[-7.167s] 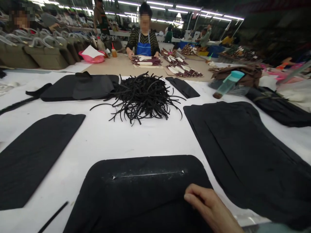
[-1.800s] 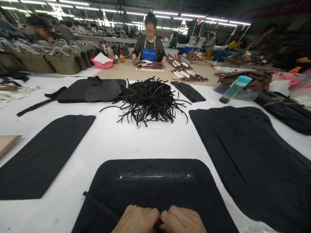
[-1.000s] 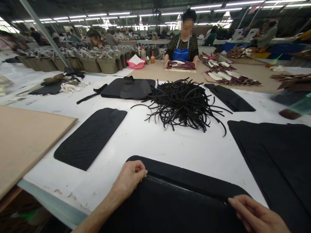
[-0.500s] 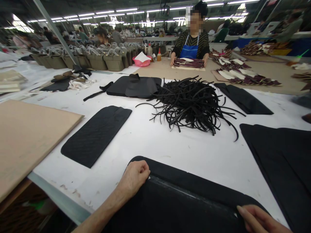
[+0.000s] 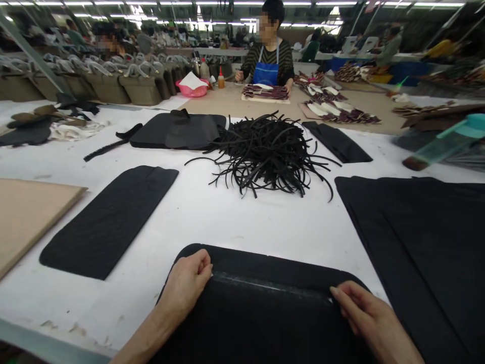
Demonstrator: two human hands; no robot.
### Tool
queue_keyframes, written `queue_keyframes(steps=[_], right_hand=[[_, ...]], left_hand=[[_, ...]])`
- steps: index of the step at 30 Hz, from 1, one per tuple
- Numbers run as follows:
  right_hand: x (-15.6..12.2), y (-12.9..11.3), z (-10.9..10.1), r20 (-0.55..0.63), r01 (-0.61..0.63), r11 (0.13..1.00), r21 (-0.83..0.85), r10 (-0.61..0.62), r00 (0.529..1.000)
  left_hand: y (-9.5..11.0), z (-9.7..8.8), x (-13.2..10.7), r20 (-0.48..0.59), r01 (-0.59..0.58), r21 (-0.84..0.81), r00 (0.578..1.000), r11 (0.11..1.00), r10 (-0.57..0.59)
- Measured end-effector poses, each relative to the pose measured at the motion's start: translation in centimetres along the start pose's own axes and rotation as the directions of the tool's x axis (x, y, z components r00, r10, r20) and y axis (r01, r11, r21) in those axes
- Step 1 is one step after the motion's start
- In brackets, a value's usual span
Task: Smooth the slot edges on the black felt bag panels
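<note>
A black fabric panel [image 5: 265,313] with rounded corners lies on the white table [image 5: 212,217] right in front of me. A pale slit line runs across it near its far edge. My left hand [image 5: 185,285] is curled closed at the left end of that line, pinching the fabric. My right hand [image 5: 364,316] rests at the right end, fingers together and pressing on the panel. A pile of black strips [image 5: 269,151] sits beyond, out of reach of both hands.
A long black panel [image 5: 109,220] lies at left beside a tan board [image 5: 30,215]. A stack of large black pieces [image 5: 420,242] fills the right. A teal bottle [image 5: 441,144] lies far right. A person in a blue apron [image 5: 267,60] works across the table.
The view has swung back to the right. Both hands stay at the ends of the slit line; the right hand has come further into view on the panel.
</note>
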State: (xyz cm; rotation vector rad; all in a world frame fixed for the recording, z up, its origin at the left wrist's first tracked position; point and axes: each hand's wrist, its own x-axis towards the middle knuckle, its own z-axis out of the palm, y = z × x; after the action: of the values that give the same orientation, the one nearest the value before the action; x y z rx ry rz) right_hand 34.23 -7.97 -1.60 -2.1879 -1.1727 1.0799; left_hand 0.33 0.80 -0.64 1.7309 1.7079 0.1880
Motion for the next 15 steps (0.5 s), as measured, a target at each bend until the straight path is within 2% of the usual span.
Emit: queue_keyframes(steps=[4, 7, 9, 10, 11, 13, 14, 15], right_hand=[[0.0, 0.3, 0.1, -0.002, 0.007, 1.000, 0.009, -0.007, 1.000], [-0.3, -0.1, 0.1, -0.009, 0.004, 0.999, 0.033, -0.004, 1.000], [-0.5, -0.6, 0.0, 0.001, 0.005, 0.998, 0.057, -0.005, 1.000], [-0.6, -0.8, 0.0, 0.006, 0.008, 0.998, 0.066, -0.008, 1.000], [-0.6, -0.9, -0.1, 0.010, 0.010, 0.998, 0.069, -0.010, 1.000], [-0.6, -1.0, -0.1, 0.005, 0.006, 0.998, 0.058, -0.006, 1.000], [-0.5, -1.0, -0.1, -0.001, 0.003, 0.999, 0.050, -0.003, 1.000], [-0.5, -0.9, -0.2, -0.006, 0.000, 0.999, 0.044, 0.000, 1.000]], left_hand=[[0.5, -0.1, -0.6, 0.000, -0.019, 0.094, 1.000, 0.995, 0.019], [1.1, 0.3, -1.4, -0.010, -0.012, 0.319, 1.000, 0.948, 0.017], [0.9, 0.9, -1.7, -0.070, -0.076, 0.491, 0.990, 0.868, 0.126], [0.6, 1.3, -1.7, -0.092, -0.157, 0.551, 0.965, 0.820, 0.247], [0.2, 1.7, -1.7, -0.103, -0.258, 0.597, 0.914, 0.759, 0.392], [-0.6, 2.4, -1.5, -0.090, -0.439, 0.660, 0.759, 0.609, 0.644], [-1.0, 2.7, -1.5, -0.068, -0.497, 0.681, 0.688, 0.538, 0.722], [-1.4, 2.8, -1.5, -0.048, -0.522, 0.702, 0.643, 0.484, 0.764]])
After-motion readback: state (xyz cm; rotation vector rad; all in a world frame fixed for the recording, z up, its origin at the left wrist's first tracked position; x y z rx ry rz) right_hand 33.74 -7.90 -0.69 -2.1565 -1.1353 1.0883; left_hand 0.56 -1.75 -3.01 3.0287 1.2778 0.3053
